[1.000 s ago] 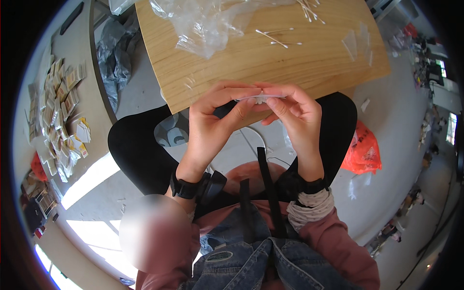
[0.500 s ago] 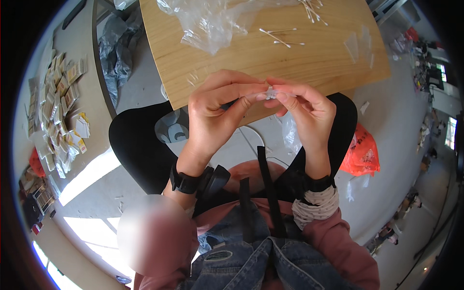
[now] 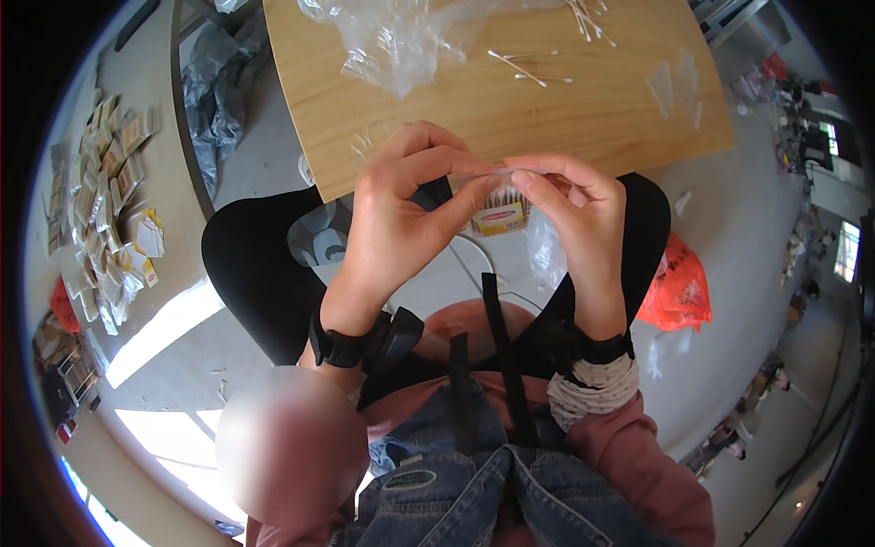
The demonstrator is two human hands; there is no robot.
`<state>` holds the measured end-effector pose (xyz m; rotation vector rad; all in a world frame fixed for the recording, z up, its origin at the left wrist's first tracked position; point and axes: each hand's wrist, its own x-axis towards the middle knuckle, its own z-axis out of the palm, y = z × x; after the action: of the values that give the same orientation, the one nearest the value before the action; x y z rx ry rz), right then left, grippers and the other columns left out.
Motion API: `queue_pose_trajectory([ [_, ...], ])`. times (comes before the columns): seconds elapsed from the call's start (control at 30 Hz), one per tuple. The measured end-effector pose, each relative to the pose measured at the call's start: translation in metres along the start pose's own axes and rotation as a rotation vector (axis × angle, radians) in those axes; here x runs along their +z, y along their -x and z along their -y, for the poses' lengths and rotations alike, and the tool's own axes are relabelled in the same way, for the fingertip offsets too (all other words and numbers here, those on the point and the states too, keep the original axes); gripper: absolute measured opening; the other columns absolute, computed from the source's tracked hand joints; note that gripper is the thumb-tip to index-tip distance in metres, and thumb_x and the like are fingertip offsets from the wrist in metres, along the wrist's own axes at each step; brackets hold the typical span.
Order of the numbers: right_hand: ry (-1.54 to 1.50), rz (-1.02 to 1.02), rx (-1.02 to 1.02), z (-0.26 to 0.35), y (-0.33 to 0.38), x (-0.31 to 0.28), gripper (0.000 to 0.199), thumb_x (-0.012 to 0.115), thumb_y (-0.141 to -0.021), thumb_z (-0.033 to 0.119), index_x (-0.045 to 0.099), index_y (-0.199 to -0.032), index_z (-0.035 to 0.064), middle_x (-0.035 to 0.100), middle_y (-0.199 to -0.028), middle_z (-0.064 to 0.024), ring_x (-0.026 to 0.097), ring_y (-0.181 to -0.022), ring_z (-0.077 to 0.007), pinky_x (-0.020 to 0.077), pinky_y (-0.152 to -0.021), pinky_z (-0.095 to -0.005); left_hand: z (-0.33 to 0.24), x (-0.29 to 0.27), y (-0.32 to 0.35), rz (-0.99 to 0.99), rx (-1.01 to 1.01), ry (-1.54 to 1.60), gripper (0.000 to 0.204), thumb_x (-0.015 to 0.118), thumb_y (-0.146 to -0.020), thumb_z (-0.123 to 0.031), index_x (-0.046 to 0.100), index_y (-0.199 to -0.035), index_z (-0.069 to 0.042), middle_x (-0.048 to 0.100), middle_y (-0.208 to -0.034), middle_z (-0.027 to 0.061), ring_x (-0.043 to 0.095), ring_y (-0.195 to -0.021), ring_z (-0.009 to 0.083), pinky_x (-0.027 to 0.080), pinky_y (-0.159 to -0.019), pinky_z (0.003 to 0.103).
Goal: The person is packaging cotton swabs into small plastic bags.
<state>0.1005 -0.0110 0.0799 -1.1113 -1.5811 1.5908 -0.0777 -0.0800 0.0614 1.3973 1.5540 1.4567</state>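
Between my hands hangs a clear pack of cotton swabs (image 3: 499,219) with a yellow and red label, in front of the table's near edge. My left hand (image 3: 399,205) pinches its upper edge between thumb and fingers. On the other side, my right hand (image 3: 583,211) grips the same edge with thumb and forefinger, the two sets of fingertips nearly meeting. The fingers cover part of the pack's top. Beyond my hands, a few loose cotton swabs (image 3: 529,67) lie crossed on the wooden table (image 3: 419,114).
A crumpled clear plastic bag (image 3: 392,50) and more swabs (image 3: 591,23) lie at the table's far side. Clear plastic pieces (image 3: 673,89) are at its right. Many swab packs (image 3: 105,205) are heaped on the left surface. A red bag (image 3: 676,287) sits beside my right knee.
The pack has tipped so that its label and swabs now show below my fingers; before, only a narrow clear edge showed. Both hands keep their pinch, nearly in place.
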Motion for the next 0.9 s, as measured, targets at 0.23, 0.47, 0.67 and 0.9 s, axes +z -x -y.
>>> queue_pose_trajectory([
  [0.23,-0.189,0.128,0.036,0.025,0.006,-0.001,0.035,0.074,-0.089,0.011,0.064,-0.12,-0.0033,0.068,-0.107,-0.0073,0.063,-0.094,-0.0121,0.0509,-0.085,-0.0273,0.001,-0.014,0.005,0.02,-0.356,0.594,0.011,0.074,-0.087,-0.007,0.071,-0.093,0.002,0.066,-0.087,0.0031,0.059,-0.075,0.0071,0.047,-0.064,0.02],
  [0.47,-0.193,0.159,0.125,0.025,0.025,0.004,0.052,0.073,-0.088,0.004,0.05,-0.133,-0.0072,0.063,-0.12,-0.013,0.062,-0.108,-0.0167,0.0517,-0.091,-0.0305,-0.006,-0.022,0.011,-0.015,-0.549,0.794,0.011,0.071,-0.09,-0.007,0.067,-0.095,0.002,0.069,-0.083,0.0046,0.059,-0.065,0.0079,0.048,-0.061,0.02],
  [0.67,-0.244,0.122,0.094,0.028,0.026,0.006,0.05,0.073,-0.088,0.004,0.051,-0.131,-0.0065,0.064,-0.117,-0.013,0.063,-0.102,-0.0149,0.0533,-0.079,-0.0252,-0.004,-0.028,0.012,0.029,-0.528,0.824,0.01,0.07,-0.091,-0.007,0.066,-0.095,0.001,0.067,-0.081,0.0044,0.059,-0.064,0.0084,0.048,-0.06,0.021],
  [0.9,-0.312,0.116,0.07,0.03,0.03,-0.002,0.046,0.061,-0.099,0.022,0.05,-0.134,-0.005,0.065,-0.115,-0.0125,0.066,-0.097,-0.0167,0.0553,-0.066,-0.0268,-0.007,-0.029,0.011,0.081,-0.537,0.863,0.01,0.067,-0.093,-0.009,0.063,-0.097,0.0,0.066,-0.081,0.0042,0.06,-0.067,0.0089,0.048,-0.062,0.022],
])
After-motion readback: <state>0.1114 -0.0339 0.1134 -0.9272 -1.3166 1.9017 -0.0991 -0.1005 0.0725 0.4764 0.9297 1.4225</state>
